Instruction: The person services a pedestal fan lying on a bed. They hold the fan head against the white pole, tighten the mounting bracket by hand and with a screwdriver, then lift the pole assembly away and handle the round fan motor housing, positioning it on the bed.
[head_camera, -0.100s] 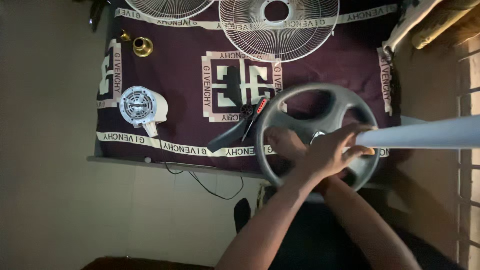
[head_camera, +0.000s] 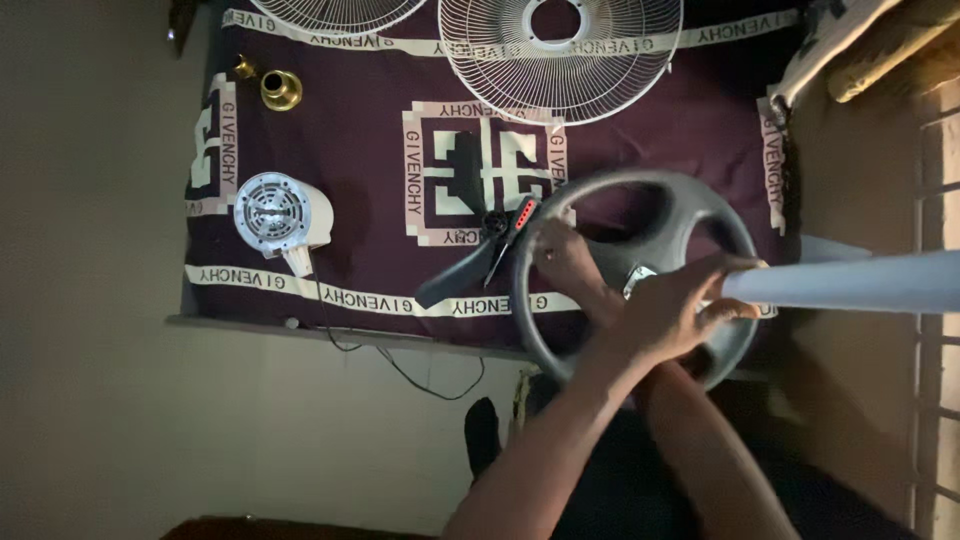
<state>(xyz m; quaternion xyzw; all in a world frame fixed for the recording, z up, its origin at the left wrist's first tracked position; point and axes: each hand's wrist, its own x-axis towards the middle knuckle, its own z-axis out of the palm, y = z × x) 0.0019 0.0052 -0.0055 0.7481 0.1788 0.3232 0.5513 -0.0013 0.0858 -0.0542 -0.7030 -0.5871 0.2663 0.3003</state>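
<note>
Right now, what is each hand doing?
Left hand: resting on the grey round fan base, grip cannot be told.
Right hand: closed around the pale pole.

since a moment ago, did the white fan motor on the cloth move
No. The white fan motor sits at the same spot on the patterned cloth, beside the same border stripe.

Matt grey plastic ring base (head_camera: 640, 190) lies on a woven maroon cloth (head_camera: 360, 150); a smooth pale pole (head_camera: 850, 282) crosses it, white wire fan guards (head_camera: 560, 60) and a glossy brass fitting (head_camera: 281, 89) lie beyond.
</note>
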